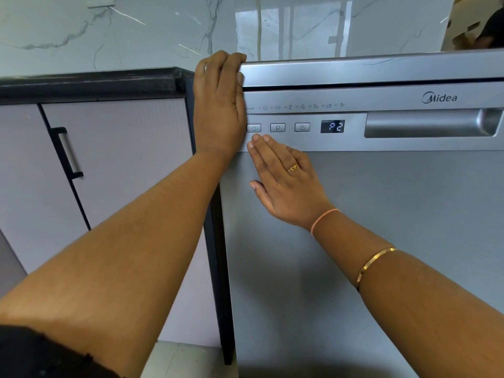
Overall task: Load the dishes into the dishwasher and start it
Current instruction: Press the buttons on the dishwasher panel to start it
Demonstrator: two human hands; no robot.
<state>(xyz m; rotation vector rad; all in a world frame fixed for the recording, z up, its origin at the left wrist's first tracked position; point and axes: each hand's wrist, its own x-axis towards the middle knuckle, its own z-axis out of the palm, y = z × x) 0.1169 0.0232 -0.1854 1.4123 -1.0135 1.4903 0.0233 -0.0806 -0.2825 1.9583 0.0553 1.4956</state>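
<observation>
Below the marble wall, the closed dishwasher is gripped by the left hand; starting likely needs the control panel pressed by the flat-fingered right hand.

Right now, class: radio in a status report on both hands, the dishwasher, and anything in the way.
Left hand grips dishwasher top corner. Right hand open, flat, just under power button. Door shut, display reads P2. Nothing blocks the button.
</observation>
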